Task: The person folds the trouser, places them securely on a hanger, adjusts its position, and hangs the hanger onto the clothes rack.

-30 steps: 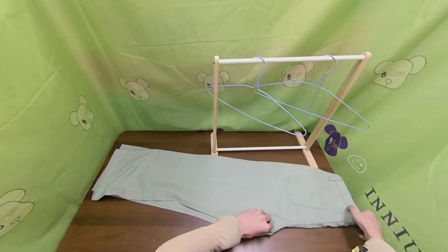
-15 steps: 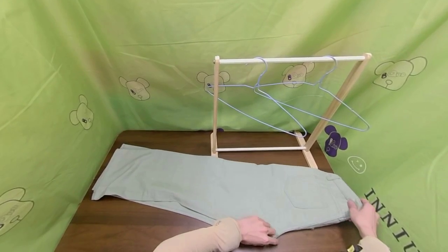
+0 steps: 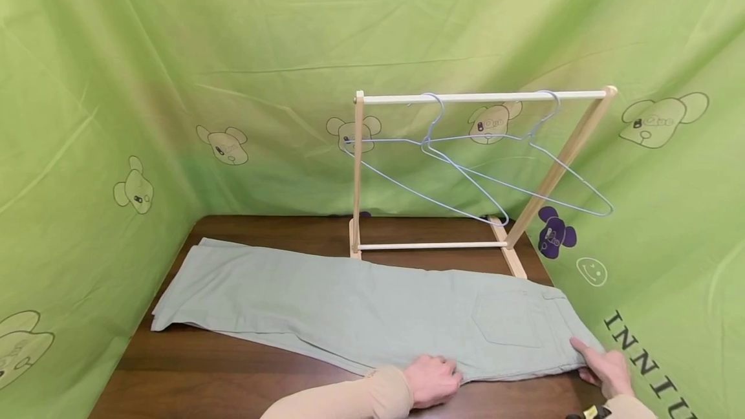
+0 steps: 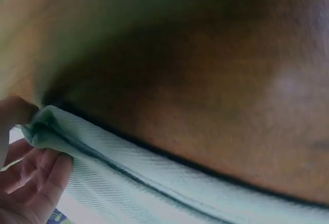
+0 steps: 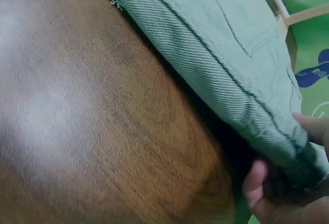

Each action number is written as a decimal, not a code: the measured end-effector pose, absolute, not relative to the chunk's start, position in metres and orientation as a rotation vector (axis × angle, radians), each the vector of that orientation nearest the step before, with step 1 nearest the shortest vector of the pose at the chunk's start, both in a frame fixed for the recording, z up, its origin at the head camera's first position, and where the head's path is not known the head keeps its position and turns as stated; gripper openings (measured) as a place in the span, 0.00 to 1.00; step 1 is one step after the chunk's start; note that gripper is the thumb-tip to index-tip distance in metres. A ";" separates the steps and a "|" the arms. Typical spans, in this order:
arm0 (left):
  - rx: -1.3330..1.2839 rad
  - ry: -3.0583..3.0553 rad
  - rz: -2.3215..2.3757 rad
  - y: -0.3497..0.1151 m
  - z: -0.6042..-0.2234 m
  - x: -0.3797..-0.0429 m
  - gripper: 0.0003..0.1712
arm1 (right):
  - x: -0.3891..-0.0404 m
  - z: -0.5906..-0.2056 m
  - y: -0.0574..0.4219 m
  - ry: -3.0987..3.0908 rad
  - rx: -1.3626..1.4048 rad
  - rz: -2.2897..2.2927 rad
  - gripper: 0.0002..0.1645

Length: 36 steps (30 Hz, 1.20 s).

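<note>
The trousers [image 3: 349, 299] are matt woven cloth with fine ribbing and raised stitched seams. The table top [image 3: 233, 357] has a semi-gloss wood-grain finish. The rack uprights [image 3: 357, 176] are smooth, pale wood; the backdrop [image 3: 279, 37] is creased cloth.

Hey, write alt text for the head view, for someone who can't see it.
Pale green trousers lie folded lengthwise across a brown table, near edge in a person's left-hand grip, waist end in the right-hand grip. Behind them, two lavender hangers hang on a wooden rack against green cartoon-print cloth.
</note>
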<state>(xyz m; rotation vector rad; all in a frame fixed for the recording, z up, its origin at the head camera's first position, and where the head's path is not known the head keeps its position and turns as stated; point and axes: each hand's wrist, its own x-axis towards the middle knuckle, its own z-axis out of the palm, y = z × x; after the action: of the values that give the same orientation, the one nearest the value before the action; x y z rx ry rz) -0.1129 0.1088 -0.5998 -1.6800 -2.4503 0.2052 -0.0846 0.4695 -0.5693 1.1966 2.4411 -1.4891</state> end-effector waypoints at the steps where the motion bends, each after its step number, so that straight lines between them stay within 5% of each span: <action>1: -1.676 -2.470 0.181 0.109 -0.599 -0.113 0.05 | -0.085 -0.569 0.471 2.390 1.201 -1.562 0.29; 7: -1.680 -2.618 -0.033 0.107 -0.598 -0.115 0.08 | -0.089 -0.567 0.478 2.163 1.084 -1.925 0.47; 14: -1.729 -2.446 0.138 0.104 -0.595 -0.114 0.05 | -0.086 -0.573 0.473 2.238 1.222 -1.994 0.24; 22: -1.623 -2.517 0.028 0.101 -0.599 -0.114 0.08 | -0.080 -0.583 0.473 2.571 1.257 -1.535 0.37; 29: -1.519 -2.605 0.082 0.104 -0.600 -0.109 0.14 | -0.076 -0.575 0.475 2.274 1.186 -1.717 0.51; 36: -1.544 -2.557 0.222 0.111 -0.597 -0.107 0.04 | -0.075 -0.571 0.476 2.172 1.090 -1.795 0.45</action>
<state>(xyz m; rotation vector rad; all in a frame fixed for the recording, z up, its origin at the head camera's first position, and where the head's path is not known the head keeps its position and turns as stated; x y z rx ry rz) -0.1069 0.1111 -0.5970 -1.5442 -2.5573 0.2220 -0.0754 0.4758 -0.5714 1.0903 2.1715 -1.7946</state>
